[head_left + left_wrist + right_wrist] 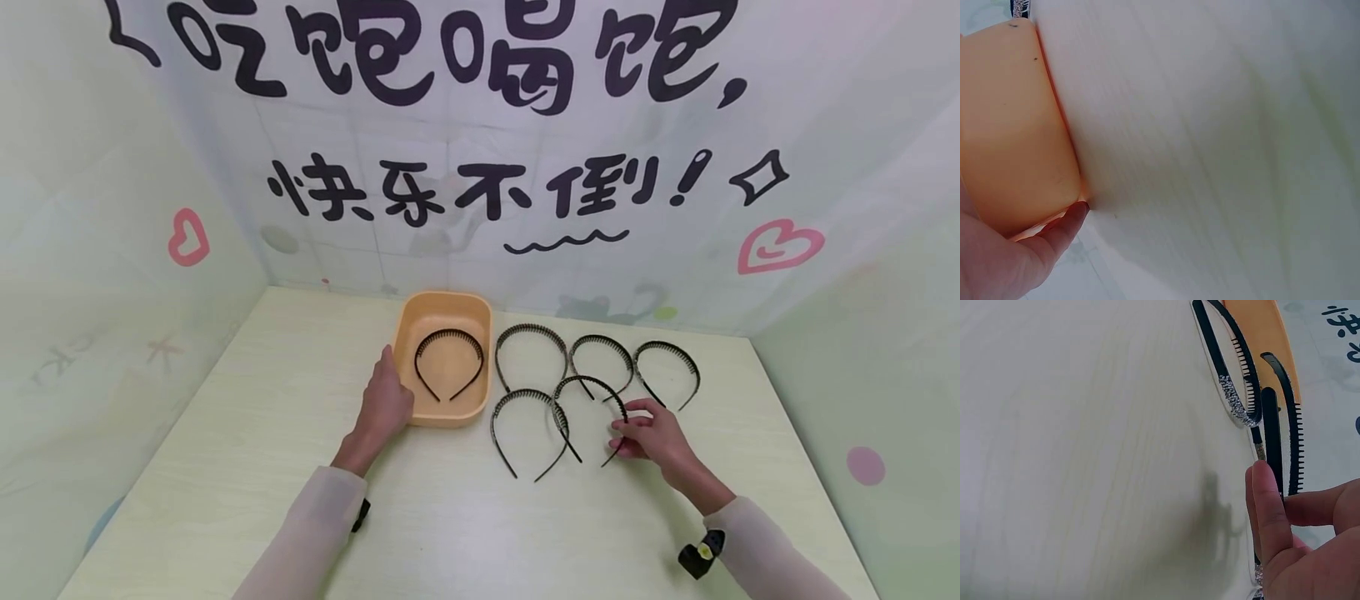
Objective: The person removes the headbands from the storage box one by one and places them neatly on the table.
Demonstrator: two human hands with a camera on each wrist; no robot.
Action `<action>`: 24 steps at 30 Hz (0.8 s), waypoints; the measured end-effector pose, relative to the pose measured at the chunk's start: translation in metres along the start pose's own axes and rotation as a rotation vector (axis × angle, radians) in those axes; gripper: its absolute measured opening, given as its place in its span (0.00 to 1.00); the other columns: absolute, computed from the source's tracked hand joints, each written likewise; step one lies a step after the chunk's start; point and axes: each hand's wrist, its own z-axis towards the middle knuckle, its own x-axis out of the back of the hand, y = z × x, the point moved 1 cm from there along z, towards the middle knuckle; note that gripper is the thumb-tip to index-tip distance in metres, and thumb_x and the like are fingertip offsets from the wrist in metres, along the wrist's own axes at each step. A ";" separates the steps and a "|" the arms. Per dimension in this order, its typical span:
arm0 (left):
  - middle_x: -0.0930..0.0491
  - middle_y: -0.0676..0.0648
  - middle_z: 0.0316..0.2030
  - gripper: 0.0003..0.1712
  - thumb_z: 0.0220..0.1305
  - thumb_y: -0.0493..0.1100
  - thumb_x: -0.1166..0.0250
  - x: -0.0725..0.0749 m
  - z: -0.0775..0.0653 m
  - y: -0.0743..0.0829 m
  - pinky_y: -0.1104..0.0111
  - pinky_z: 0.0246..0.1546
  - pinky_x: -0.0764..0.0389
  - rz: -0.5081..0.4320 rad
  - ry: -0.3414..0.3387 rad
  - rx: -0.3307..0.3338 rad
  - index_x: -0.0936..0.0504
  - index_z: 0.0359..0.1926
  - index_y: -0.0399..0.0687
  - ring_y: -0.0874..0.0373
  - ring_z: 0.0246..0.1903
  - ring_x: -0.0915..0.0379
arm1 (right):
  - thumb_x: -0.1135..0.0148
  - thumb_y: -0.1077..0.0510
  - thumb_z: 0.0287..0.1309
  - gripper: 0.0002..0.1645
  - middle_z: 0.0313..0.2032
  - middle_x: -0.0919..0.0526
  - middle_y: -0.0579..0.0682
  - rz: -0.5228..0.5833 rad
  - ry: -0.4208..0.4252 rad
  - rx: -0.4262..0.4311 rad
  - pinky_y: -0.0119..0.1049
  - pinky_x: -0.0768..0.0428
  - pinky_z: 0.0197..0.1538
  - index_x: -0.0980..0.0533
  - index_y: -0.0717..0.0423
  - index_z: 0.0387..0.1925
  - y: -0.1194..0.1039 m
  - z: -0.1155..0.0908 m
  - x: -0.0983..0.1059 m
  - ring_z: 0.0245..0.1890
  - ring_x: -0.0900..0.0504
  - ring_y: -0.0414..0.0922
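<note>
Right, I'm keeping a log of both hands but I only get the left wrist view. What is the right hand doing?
Observer: The right hand pinches a black hairband.
Operator: Noted. I see only the outside of the orange tub; what's in it?
Observer: A single hairband lies inside.
Operator: And what lies on the table beyond the tub, out of my sight?
Observer: Four more hairbands, to the right of the tub in the head view.

The left wrist view's edges cut off 2 things: orange tray [1019, 125], left hand [1013, 259].
</note>
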 end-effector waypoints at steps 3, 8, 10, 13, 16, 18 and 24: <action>0.46 0.25 0.70 0.43 0.63 0.30 0.56 0.000 0.000 0.000 0.42 0.63 0.34 0.001 0.001 -0.005 0.64 0.76 0.32 0.30 0.66 0.41 | 0.45 0.69 0.66 0.25 0.34 0.14 0.51 -0.006 0.010 -0.011 0.37 0.14 0.34 0.40 0.70 0.61 0.005 -0.004 0.006 0.27 0.12 0.43; 0.46 0.25 0.70 0.43 0.63 0.30 0.57 0.000 0.001 -0.002 0.42 0.63 0.34 0.003 0.004 -0.010 0.64 0.76 0.32 0.30 0.66 0.41 | 0.44 0.70 0.65 0.24 0.32 0.14 0.49 -0.015 0.023 -0.022 0.37 0.15 0.34 0.40 0.70 0.59 0.014 -0.010 0.014 0.27 0.12 0.43; 0.46 0.25 0.70 0.43 0.63 0.30 0.57 0.000 0.001 -0.002 0.42 0.63 0.34 0.002 0.005 -0.010 0.64 0.76 0.32 0.30 0.66 0.41 | 0.44 0.70 0.65 0.24 0.32 0.15 0.49 -0.018 0.030 -0.030 0.36 0.15 0.33 0.40 0.70 0.59 0.018 -0.013 0.016 0.27 0.12 0.43; 0.46 0.25 0.70 0.43 0.63 0.30 0.56 -0.001 0.000 -0.002 0.42 0.63 0.34 -0.002 0.002 -0.008 0.64 0.76 0.32 0.30 0.66 0.41 | 0.44 0.70 0.65 0.24 0.32 0.15 0.48 -0.013 0.038 -0.042 0.36 0.15 0.33 0.40 0.70 0.59 0.022 -0.017 0.019 0.27 0.12 0.43; 0.46 0.25 0.70 0.44 0.63 0.30 0.56 -0.001 0.000 -0.002 0.42 0.63 0.34 -0.003 0.002 -0.007 0.64 0.76 0.32 0.30 0.66 0.41 | 0.45 0.71 0.64 0.24 0.32 0.15 0.48 -0.009 0.044 -0.051 0.36 0.15 0.32 0.40 0.70 0.59 0.025 -0.020 0.021 0.27 0.12 0.43; 0.46 0.25 0.70 0.44 0.63 0.30 0.56 -0.001 0.000 -0.002 0.42 0.63 0.34 -0.003 0.002 -0.009 0.64 0.76 0.32 0.30 0.66 0.41 | 0.45 0.71 0.64 0.24 0.32 0.14 0.48 -0.011 0.043 -0.052 0.36 0.15 0.32 0.41 0.70 0.59 0.025 -0.022 0.022 0.27 0.12 0.43; 0.47 0.25 0.70 0.44 0.63 0.30 0.56 -0.001 0.001 -0.002 0.42 0.63 0.34 -0.008 0.000 -0.013 0.64 0.76 0.31 0.30 0.66 0.42 | 0.46 0.71 0.65 0.25 0.33 0.14 0.49 -0.020 0.045 -0.054 0.37 0.15 0.33 0.41 0.71 0.60 0.024 -0.026 0.022 0.28 0.12 0.44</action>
